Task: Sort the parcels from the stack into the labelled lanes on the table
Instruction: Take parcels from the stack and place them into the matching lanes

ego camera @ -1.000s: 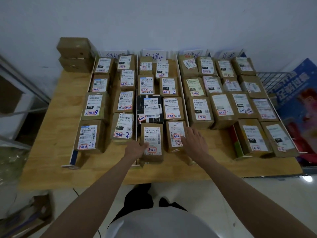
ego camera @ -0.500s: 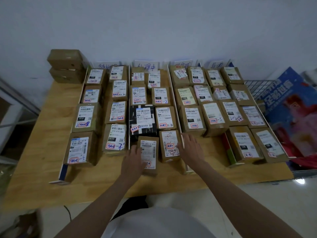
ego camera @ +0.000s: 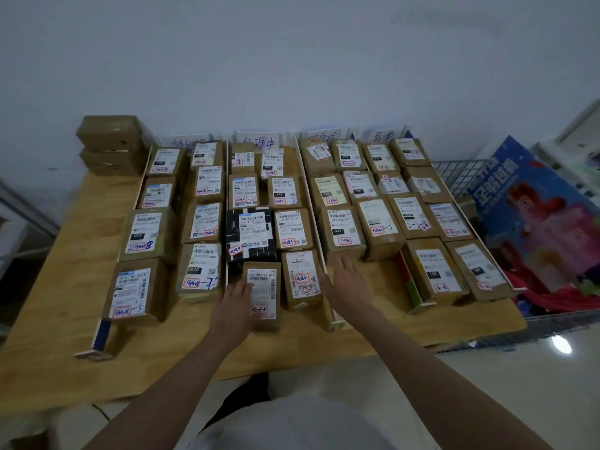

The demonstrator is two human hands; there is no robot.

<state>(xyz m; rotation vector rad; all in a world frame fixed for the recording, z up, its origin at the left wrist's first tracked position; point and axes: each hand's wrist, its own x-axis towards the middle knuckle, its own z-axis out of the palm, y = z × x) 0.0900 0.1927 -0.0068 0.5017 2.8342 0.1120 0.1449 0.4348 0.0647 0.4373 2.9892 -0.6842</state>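
Parcels point(ego camera: 293, 227) fill four lanes on the wooden counter point(ego camera: 58, 280), lying label-up in rows between thin white dividers point(ego camera: 313, 216), with handwritten signs point(ego camera: 258, 142) propped against the wall at the far end of each lane. In the second lane from the left, the nearest parcel point(ego camera: 263, 293) sits at the front edge of the rows, just behind a black box point(ego camera: 251, 235). The left hand point(ego camera: 235, 306) rests on its left side with the fingers laid against the cardboard, loosely bent rather than wrapped round it. The right hand point(ego camera: 349, 284) is spread flat, fingers straight, over the divider at the right of that lane, just beside the neighbouring parcel point(ego camera: 302, 279) marked with scribbled pen; whether it touches that parcel I cannot tell. Two plain brown boxes point(ego camera: 112, 146) are stacked at the counter's far left corner, outside the lanes. A wire basket point(ego camera: 461, 173) with a blue printed bag point(ego camera: 539, 222) stands to the right of the counter.
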